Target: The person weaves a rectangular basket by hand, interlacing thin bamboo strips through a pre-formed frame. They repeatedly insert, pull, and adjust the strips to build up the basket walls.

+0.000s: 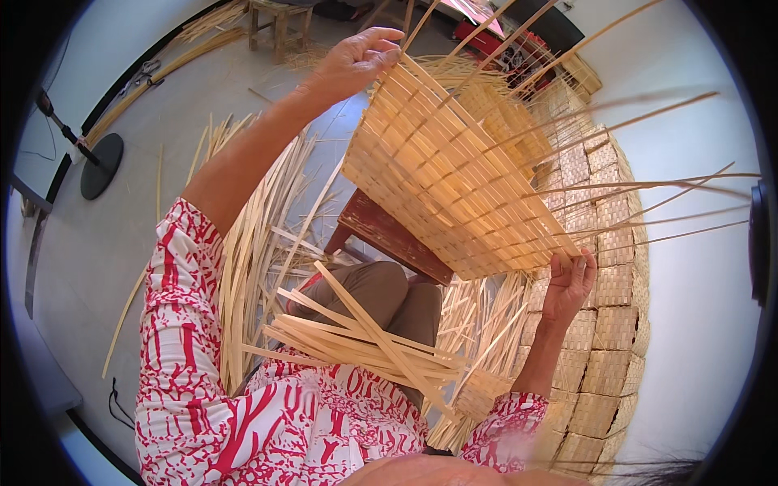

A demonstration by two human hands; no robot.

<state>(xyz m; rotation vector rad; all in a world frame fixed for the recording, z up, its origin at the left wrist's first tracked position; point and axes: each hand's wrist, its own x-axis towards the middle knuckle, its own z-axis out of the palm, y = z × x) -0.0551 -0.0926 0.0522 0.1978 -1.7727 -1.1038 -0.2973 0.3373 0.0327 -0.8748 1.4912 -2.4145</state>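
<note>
A partly woven panel of flat bamboo strips [438, 174] is held up slantwise before me. My left hand [356, 61] grips its far left corner, thumb and fingers closed on the edge. At the near right corner, my right hand [570, 287] pinches the panel's edge between thumb and fingers. Long unwoven strip ends [632, 188] stick out past the upper right edge. The panel's lower part is over a worn reddish-brown wooden bench [389, 231]. Across my lap lies a bundle of loose pale strips [373, 348].
Heaps of loose strips [255, 243] cover the floor to my left, and more [494, 320] lie right of my knees. Stacked woven pieces [596, 332] line the right wall. A wooden stool [279, 28] stands at the back; a round-based black stand [102, 166] is far left.
</note>
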